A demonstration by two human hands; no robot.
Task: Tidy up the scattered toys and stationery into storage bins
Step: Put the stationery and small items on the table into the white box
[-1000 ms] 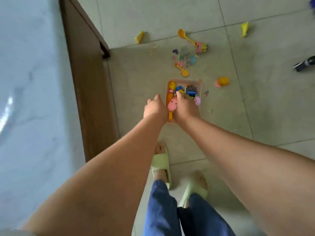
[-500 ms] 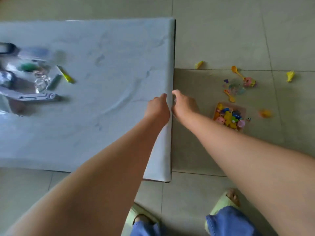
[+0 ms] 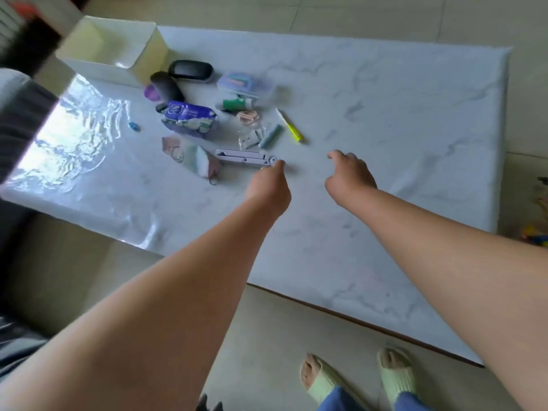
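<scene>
So, glossy marble-look table (image 3: 385, 114) fills most of my view, slick and reflective at 9 o'clock. Cream plastic bin (image 3: 112, 51), boxy, open top, sits at the 11 o'clock corner. My left hand (image 3: 271, 185) reaches forward, fingers curled, fingertips touching the near end of the flat lilac folding stand (image 3: 246, 157); can't tell if it's gripped. My right hand (image 3: 350, 173) hovers at 1 o'clock of it, loosely open, holding nothing. Crinkly purple packet (image 3: 189, 118), black oval case (image 3: 191, 69), clear lidded box (image 3: 246, 84), thin yellow pen (image 3: 290, 126) clustered at 11.
</scene>
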